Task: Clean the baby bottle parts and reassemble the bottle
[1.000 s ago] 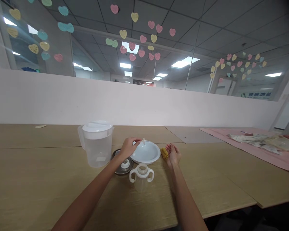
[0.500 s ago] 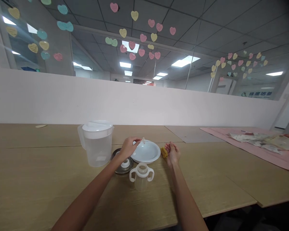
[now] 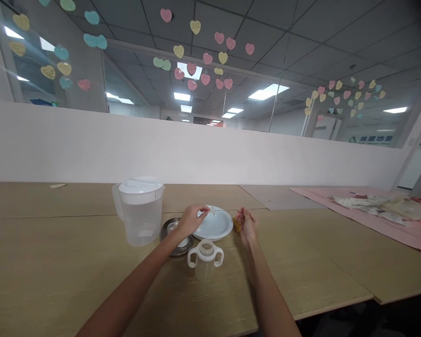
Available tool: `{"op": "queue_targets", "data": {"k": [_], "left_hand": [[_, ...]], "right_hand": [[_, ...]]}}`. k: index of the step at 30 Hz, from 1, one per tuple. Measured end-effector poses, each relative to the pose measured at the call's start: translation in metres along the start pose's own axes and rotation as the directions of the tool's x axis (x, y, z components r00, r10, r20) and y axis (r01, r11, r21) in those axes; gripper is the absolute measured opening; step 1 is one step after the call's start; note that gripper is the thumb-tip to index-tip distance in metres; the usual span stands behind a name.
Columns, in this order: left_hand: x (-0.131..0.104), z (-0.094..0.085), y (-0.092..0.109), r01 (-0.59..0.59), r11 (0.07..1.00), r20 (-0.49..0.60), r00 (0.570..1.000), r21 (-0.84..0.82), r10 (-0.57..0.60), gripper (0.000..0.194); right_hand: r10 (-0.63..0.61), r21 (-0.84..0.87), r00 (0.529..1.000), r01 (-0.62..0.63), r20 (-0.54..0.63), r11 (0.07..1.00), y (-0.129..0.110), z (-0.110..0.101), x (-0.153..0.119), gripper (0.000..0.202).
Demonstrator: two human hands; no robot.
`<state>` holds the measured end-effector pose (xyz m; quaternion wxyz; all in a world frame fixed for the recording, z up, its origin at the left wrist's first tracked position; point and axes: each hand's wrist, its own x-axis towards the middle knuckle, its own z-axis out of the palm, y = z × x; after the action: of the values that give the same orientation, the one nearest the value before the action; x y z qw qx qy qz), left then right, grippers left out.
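Over the white bowl (image 3: 215,232), my left hand (image 3: 192,220) pinches a small translucent piece (image 3: 212,212), possibly a bottle teat; its kind is too small to be sure. My right hand (image 3: 250,228) is raised to the right of the bowl with its fingers closed together. Whether anything is between them I cannot make out. A yellow sponge-like thing (image 3: 236,225) lies just behind that hand. Nearer to me stands an uncapped baby bottle (image 3: 205,269) with two white handles. Partly under my left wrist is a round metal dish (image 3: 166,229) holding white parts.
A clear plastic pitcher (image 3: 142,222) with a white lid stands left of the metal dish. At the far right a pink cloth (image 3: 319,196) carries several crumpled items. A flat pale piece (image 3: 58,186) lies by the wall at the back left.
The translucent piece in my left hand has moved slightly lower and to the right over the bowl. My right hand has shifted a little to the left. The other things stay put.
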<state>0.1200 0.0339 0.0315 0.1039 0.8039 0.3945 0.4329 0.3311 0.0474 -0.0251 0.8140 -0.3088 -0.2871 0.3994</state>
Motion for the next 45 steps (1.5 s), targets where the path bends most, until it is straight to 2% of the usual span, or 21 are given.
{"op": "queue_targets", "data": {"k": [3, 8, 18, 26, 33, 38, 41, 45], "left_hand": [[-0.002, 0.004, 0.005, -0.014, 1.0, 0.015, 1.0, -0.007, 0.014, 0.019], [-0.002, 0.006, 0.008, -0.009, 0.999, 0.018, 1.0, -0.035, 0.01, 0.018], [-0.001, 0.006, 0.006, 0.033, 0.997, 0.018, 0.999, -0.072, -0.032, 0.019], [-0.001, -0.002, 0.002, 0.05, 0.996, -0.024, 0.998, -0.07, -0.052, 0.018], [0.0, -0.006, 0.004, 0.045, 0.997, -0.033, 0.998, -0.067, -0.047, 0.017], [-0.002, -0.007, 0.009, 0.016, 0.997, 0.02, 1.0, -0.073, -0.014, 0.016], [-0.003, -0.006, 0.011, 0.02, 0.998, 0.038, 0.999, -0.065, -0.018, 0.016], [-0.003, -0.005, 0.011, 0.033, 0.997, 0.032, 0.999, -0.071, -0.031, 0.016]], "right_hand": [[0.046, 0.025, 0.999, -0.046, 0.02, 0.999, 0.002, 0.007, -0.006, 0.035], [0.073, -0.077, 0.993, -0.065, 0.098, 0.995, 0.008, 0.018, -0.013, 0.039], [0.011, -0.192, 0.994, 0.009, 0.108, 0.981, 0.009, 0.019, -0.012, 0.039], [-0.104, -0.297, 0.981, 0.149, 0.163, 0.943, 0.009, 0.018, -0.012, 0.041], [-0.117, -0.315, 0.977, 0.169, 0.177, 0.934, 0.006, 0.02, -0.015, 0.042], [-0.137, -0.342, 0.978, 0.185, 0.159, 0.921, 0.009, 0.017, -0.01, 0.043], [-0.1, -0.302, 0.981, 0.147, 0.167, 0.942, 0.008, 0.016, -0.01, 0.041], [0.016, -0.141, 0.982, 0.01, 0.186, 0.99, 0.004, 0.02, -0.016, 0.039]]}}
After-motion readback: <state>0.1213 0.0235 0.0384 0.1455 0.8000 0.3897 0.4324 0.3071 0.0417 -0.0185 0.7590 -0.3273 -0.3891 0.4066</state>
